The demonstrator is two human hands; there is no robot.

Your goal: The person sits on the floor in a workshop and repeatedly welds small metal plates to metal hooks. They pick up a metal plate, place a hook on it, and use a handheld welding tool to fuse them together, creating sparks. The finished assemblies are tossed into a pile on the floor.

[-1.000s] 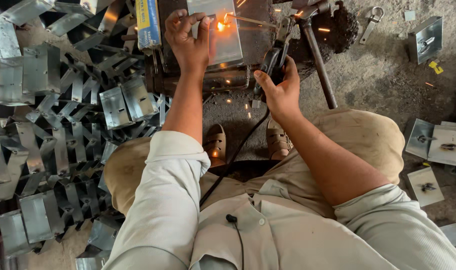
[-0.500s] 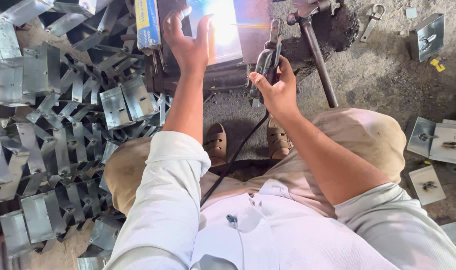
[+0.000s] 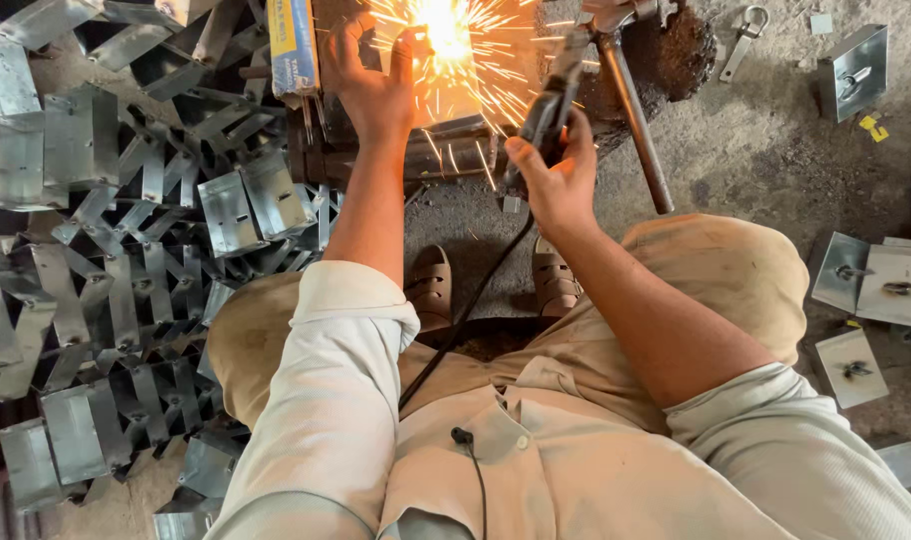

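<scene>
The left hand (image 3: pixel 376 85) reaches forward with the arm almost straight, fingers spread and pressed flat on the metal workpiece (image 3: pixel 446 100); its grip is open, holding nothing. The right hand (image 3: pixel 556 175) is raised with a bent elbow, its grip closed around the dark electrode holder (image 3: pixel 551 105), whose tip meets the workpiece in one bright spray of sparks (image 3: pixel 446 30). The workpiece lies on the low stand ahead of two sandals (image 3: pixel 431 285). Many bent metal brackets (image 3: pixel 126 260) are piled on the left; I cannot count them exactly.
</scene>
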